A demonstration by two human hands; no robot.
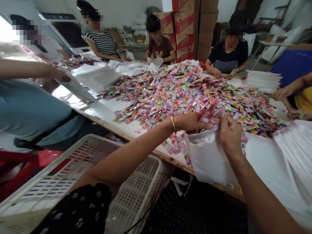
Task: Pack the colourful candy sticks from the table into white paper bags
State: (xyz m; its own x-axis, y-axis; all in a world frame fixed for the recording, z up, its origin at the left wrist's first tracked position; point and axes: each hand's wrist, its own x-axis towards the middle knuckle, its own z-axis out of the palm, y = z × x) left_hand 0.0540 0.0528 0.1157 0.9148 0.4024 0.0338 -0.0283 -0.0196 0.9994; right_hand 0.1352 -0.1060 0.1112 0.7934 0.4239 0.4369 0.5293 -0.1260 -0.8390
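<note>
Right hand clamps the rim of the white bag, which overhangs the near edge of the table. Left hand is at the bag mouth; closure cannot be determined, fingers hidden among sachets. Caution: a slackened right grip could collapse the mouth, spilling sachets.

A white table carries heaped colourful packets and stacked white bags.

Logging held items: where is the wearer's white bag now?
In the head view, the white bag is right of centre, gripped by the right hand, below the packet pile.
</note>
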